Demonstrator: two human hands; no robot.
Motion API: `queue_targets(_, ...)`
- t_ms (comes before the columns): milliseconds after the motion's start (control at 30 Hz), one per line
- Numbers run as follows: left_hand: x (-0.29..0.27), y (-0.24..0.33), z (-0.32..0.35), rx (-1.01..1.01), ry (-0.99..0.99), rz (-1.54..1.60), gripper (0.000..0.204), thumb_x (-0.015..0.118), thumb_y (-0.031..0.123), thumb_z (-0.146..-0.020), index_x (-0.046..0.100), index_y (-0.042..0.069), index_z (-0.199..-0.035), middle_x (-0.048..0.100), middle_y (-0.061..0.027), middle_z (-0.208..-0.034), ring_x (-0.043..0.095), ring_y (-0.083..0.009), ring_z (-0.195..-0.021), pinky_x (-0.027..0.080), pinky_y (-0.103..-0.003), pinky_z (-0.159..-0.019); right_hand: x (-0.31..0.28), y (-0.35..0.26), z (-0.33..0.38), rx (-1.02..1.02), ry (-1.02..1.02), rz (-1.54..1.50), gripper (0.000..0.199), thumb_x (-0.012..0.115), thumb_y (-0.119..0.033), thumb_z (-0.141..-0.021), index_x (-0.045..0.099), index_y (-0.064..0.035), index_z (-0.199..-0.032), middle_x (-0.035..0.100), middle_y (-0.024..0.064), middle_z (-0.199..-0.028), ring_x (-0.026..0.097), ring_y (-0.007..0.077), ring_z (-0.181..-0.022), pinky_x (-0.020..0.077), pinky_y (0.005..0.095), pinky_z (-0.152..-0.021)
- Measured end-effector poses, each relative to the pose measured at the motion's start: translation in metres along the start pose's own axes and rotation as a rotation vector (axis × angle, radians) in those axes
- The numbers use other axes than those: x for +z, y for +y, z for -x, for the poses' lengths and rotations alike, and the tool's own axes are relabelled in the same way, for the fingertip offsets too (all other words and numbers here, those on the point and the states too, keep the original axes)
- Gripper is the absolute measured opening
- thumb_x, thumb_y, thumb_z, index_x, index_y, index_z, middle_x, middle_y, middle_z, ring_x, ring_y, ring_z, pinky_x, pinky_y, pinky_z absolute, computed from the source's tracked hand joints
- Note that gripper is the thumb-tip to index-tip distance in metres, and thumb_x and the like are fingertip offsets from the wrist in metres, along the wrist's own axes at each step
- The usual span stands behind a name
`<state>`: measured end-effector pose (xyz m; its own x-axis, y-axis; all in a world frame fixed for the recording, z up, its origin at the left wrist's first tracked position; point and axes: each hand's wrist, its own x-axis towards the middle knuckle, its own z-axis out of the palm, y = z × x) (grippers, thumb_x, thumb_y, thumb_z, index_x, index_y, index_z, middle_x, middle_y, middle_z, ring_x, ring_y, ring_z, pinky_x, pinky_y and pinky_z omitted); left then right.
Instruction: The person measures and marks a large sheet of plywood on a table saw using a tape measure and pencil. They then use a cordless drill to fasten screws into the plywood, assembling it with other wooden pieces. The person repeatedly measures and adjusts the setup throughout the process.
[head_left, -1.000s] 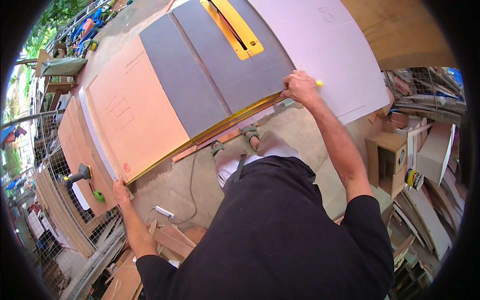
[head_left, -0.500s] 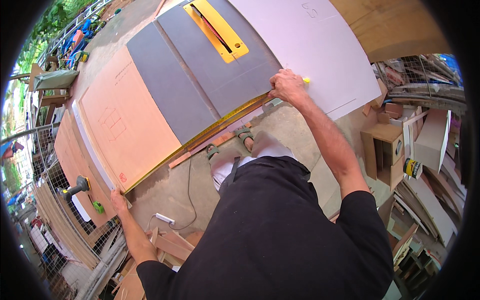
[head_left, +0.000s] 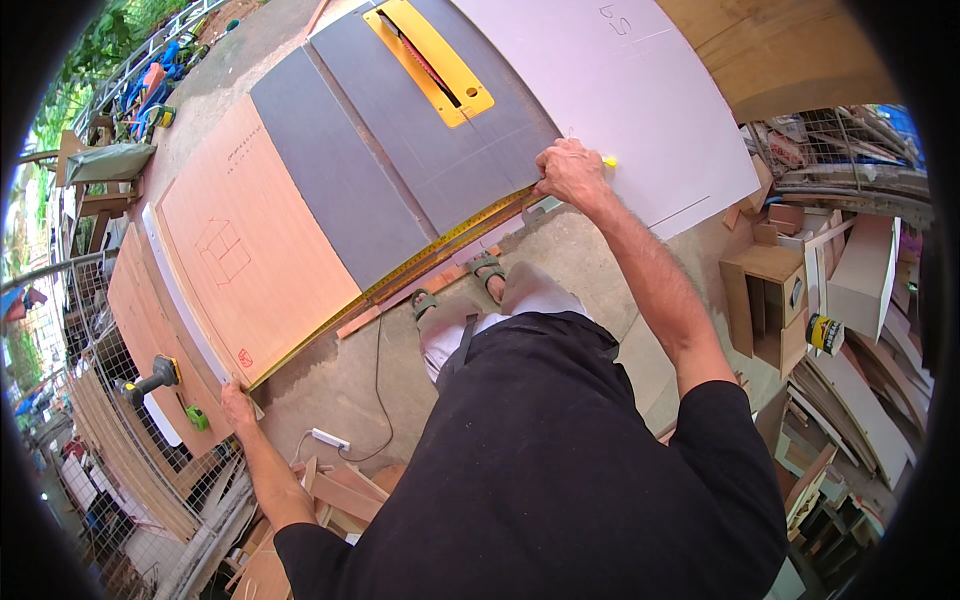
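Observation:
A yellow measuring tape [head_left: 478, 218] is stretched along the near edge of a table saw, whose dark grey top [head_left: 330, 165] has a yellow insert [head_left: 452, 85] with the blade standing up through its slot. My left hand [head_left: 238, 406] is closed on the tape's left end, by the near corner of a pale pinkish wood panel [head_left: 265, 210] and the end of a long white rail [head_left: 185, 285]. At the saw's right near corner, my right hand [head_left: 572, 170] grips the tape with curled fingers. What lies beneath its palm is hidden; a small yellow piece [head_left: 609, 162] shows beside it.
To the right of the saw is a white panel [head_left: 630, 110]. A cordless drill [head_left: 155, 378] rests on a board at left. A power strip [head_left: 330, 438] and its cable lie on the floor. Wood offcuts [head_left: 335, 492] and a small wooden cabinet [head_left: 765, 300] stand around me.

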<state>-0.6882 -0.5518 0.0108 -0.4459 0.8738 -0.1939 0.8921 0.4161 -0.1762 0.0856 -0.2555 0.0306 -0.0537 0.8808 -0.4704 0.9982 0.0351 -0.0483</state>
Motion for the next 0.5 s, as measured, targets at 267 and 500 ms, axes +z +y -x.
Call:
queue_targets(267,-0.0022,0.0029,0.0018,0.004,0.002,0.02,0.015,0.059,0.0,-0.093,0.075,0.0,-0.094,0.072,-0.0212,-0.101,0.073,-0.0418,-0.098,0.057,-0.05,-0.088,0.0102,0.0045,-0.0019,-0.023,0.082,-0.017,0.038,0.097,-0.048,-0.076,0.085,-0.0188,-0.097,0.075,0.0052,-0.107,0.07,0.0261,-0.117,0.0616,0.0457,-0.09)
queue_targets(500,-0.0004,-0.0017,0.0015,0.018,0.009,0.01,0.014,0.062,0.002,-0.095,0.076,0.003,-0.096,0.072,-0.0198,-0.101,0.073,-0.0418,-0.097,0.058,-0.05,-0.086,0.0028,0.0014,0.0015,-0.022,0.045,-0.008,0.039,0.096,-0.048,-0.078,0.085,-0.0199,-0.102,0.075,0.006,-0.114,0.07,0.0273,-0.121,0.0616,0.047,-0.093)
